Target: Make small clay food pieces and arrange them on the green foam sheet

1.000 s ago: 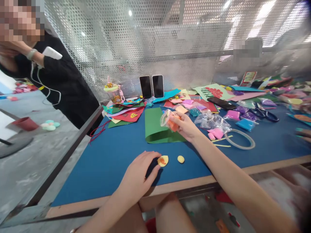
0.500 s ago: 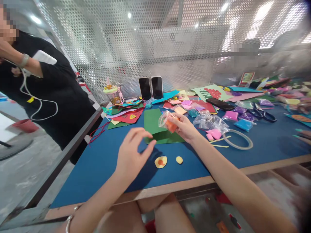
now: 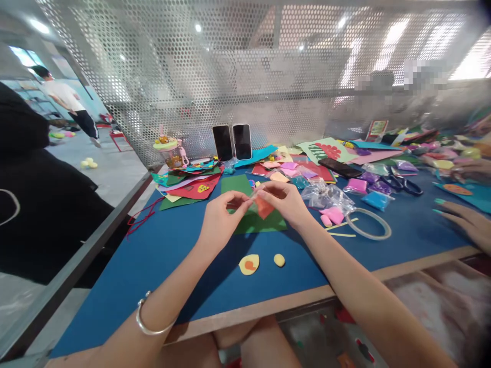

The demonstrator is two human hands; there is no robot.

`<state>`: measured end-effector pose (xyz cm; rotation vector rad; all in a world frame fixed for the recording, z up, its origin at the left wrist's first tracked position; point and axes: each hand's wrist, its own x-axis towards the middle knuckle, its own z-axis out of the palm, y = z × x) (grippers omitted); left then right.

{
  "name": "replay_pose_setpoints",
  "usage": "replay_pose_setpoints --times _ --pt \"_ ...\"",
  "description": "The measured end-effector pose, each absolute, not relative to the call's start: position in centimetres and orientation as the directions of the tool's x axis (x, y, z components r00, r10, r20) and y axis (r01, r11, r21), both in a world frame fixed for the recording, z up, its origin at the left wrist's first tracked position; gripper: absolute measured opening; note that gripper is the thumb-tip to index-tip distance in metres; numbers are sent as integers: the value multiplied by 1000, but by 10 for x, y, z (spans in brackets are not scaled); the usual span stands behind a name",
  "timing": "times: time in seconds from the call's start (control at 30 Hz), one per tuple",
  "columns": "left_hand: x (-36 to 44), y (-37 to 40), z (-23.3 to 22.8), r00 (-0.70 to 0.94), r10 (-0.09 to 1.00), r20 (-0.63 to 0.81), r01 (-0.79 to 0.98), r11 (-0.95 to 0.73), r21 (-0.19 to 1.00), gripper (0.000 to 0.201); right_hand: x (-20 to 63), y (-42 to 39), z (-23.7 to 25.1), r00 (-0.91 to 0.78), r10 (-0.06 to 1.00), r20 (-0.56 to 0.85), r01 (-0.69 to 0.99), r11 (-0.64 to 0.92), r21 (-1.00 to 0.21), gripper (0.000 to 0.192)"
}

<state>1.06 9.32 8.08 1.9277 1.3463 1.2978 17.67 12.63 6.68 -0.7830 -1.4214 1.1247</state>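
Note:
Between my hands is a small clear plastic bag of orange clay (image 3: 264, 208), held above a green paper sheet (image 3: 264, 223). My left hand (image 3: 224, 217) pinches the bag's open-looking edge between thumb and fingers. My right hand (image 3: 284, 202) grips the bag from the other side, its fingertips close to the left ones. On the blue table nearer me lies a flat yellow clay piece (image 3: 249, 265) with an orange patch on it. To its right sits a small yellow clay ball (image 3: 279, 260), apart from it.
Two phones (image 3: 232, 142) lean on the perforated metal screen. A lidded cup (image 3: 171, 152) and coloured papers (image 3: 199, 186) lie left; clay packets (image 3: 378, 200), scissors (image 3: 406, 184) and a clear ring (image 3: 370, 223) lie right. Another person's hand (image 3: 466, 220) rests at the far right.
My left hand has moved up and right from its spot over the table and taken hold of the bag's edge. The standing person at left has shifted further left.

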Motion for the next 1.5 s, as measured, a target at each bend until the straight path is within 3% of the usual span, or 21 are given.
replay_pose_setpoints --times 0.3,0.57,0.7,1.5 --pt "7 93 74 65 901 428 504 -400 766 20 172 127 61 -121 931 345 -84 336 -938 31" --pt "3 96 74 50 949 312 319 -311 896 20 173 125 60 -189 906 379 -77 371 -925 24" --pt "2 96 72 36 940 339 330 -331 884 22 173 126 58 -271 897 350 -39 353 -935 21" --pt "6 89 68 53 887 459 394 -441 807 13 169 122 54 -249 884 395 -48 397 -917 21"
